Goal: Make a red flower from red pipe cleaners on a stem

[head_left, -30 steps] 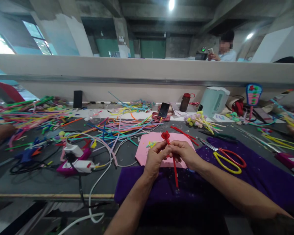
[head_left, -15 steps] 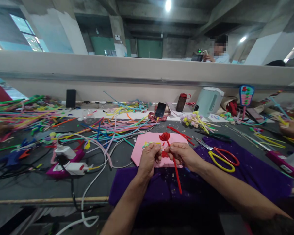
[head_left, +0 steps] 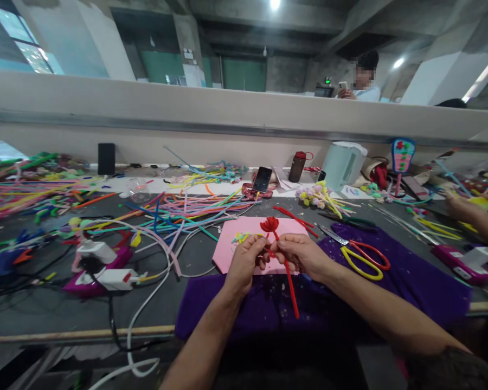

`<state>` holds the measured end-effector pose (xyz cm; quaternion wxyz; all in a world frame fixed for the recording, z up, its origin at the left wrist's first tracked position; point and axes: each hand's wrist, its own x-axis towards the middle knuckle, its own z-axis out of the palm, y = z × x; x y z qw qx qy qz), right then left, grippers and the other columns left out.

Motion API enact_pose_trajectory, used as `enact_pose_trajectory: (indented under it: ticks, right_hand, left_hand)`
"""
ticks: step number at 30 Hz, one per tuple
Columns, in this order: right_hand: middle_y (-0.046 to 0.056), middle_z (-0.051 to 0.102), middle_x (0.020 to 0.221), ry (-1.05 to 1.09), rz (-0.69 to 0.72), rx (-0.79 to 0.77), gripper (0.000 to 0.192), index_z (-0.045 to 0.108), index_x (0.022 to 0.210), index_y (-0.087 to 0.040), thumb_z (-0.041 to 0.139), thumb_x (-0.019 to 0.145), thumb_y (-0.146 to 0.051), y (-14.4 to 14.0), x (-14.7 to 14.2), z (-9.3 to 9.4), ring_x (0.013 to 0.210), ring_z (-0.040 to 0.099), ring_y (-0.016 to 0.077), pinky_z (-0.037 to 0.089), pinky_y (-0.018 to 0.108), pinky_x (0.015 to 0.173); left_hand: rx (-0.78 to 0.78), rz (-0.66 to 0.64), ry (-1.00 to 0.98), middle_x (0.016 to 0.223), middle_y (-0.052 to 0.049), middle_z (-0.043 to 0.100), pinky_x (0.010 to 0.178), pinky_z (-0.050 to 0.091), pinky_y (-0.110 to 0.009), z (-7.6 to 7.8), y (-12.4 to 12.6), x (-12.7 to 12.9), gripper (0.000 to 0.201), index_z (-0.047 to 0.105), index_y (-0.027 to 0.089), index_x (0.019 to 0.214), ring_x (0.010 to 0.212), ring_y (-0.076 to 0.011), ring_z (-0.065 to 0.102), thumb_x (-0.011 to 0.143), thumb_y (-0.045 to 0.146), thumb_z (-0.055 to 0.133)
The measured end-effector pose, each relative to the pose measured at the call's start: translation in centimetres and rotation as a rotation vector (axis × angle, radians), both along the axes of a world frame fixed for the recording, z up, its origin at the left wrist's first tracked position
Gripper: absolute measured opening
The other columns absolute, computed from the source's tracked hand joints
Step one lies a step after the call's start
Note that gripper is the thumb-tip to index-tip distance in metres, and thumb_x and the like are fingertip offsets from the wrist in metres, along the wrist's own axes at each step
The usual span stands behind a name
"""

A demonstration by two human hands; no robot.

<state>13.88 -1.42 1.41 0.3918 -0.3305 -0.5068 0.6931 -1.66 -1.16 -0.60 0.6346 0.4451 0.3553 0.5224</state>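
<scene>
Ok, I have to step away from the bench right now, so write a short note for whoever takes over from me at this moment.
Left hand: shut on the red pipe-cleaner flower, pinching the stem just below the head.
Right hand: shut on the same stem from the other side; the stem's free end hangs down over the purple cloth.
Nearby: pink sheet behind the hands, scissors to the right, spare red pipe cleaners beyond the sheet.
Done: a curled red head is formed on top.
Left: the stem below the hands is bare and straight.
</scene>
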Motion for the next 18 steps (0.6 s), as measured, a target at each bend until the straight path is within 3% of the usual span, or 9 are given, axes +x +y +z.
enact_pose_trajectory:
  ticks: [4, 11, 18]
  right_hand:
    - [-0.001, 0.058, 0.056, 0.015, 0.036, 0.001, 0.021, 0.061, 0.081, -0.012, 0.055, 0.079, -0.032, -0.1, 0.1, -0.2, 0.035, 0.045, 0.0034, 0.026, 0.013, 0.031]
    - [-0.001, 0.058, 0.054, 0.042, 0.089, -0.032, 0.021, 0.060, 0.080, -0.011, 0.054, 0.079, -0.031, -0.2, -1.2, -0.7, 0.033, 0.044, 0.0034, 0.027, 0.014, 0.031]
    - [0.000, 0.057, 0.055, 0.017, 0.124, -0.027, 0.024, 0.060, 0.079, -0.012, 0.056, 0.076, -0.035, 0.1, -2.1, -0.5, 0.034, 0.044, 0.0042, 0.025, 0.014, 0.031]
  left_hand:
    - [-0.054, -0.035, -0.025, 0.060, 0.000, 0.055, 0.041, 0.030, -0.016, 0.2, 0.1, -0.1, 0.027, 0.063, 0.012, 0.086, 0.049, -0.0063, 0.047, 0.066, 0.031, 0.066]
    - [-0.137, -0.099, -0.181, 0.049, 0.003, 0.050, 0.040, 0.025, -0.017, 0.1, 0.2, -0.3, 0.027, 0.053, 0.013, 0.057, 0.040, -0.0037, 0.041, 0.060, 0.032, 0.071]
    - [-0.122, -0.058, -0.276, 0.046, 0.004, 0.048, 0.046, 0.036, -0.020, 0.0, 0.1, -0.2, 0.022, 0.058, 0.012, 0.062, 0.041, -0.0064, 0.047, 0.063, 0.031, 0.069]
